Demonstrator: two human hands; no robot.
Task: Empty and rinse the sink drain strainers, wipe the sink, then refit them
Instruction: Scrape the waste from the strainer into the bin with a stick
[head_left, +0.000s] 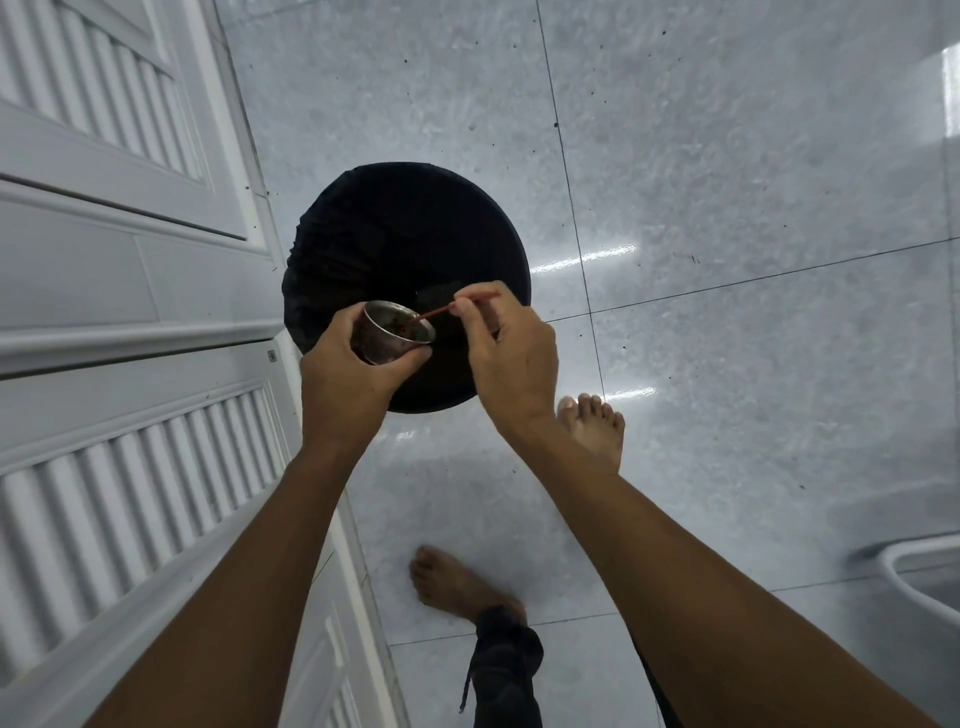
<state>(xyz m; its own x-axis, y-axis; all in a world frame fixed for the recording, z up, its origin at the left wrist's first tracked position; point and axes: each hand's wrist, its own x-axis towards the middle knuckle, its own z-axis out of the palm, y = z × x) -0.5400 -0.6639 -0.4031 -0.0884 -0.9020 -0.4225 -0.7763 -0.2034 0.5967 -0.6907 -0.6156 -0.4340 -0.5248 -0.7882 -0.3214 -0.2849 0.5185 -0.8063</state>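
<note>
Left hand (358, 358) grips the tilted steel strainer cup (396, 332) over the black-lined bin (363, 244); right hand (511, 348) pinches a red stick (451, 308), scraping debris to fall inside

Cabinet doors (130, 291) crowd the bin (405, 244); open floor (727, 182) opposite.

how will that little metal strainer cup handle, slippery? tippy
The strainer looks like thin shiny metal, so probably stiff and light; the left hand wraps it easily. Its smooth wall may be slippery if wet. It seems to narrow toward the base, so set down it might tip under the red stick the right hand pinches.
</note>
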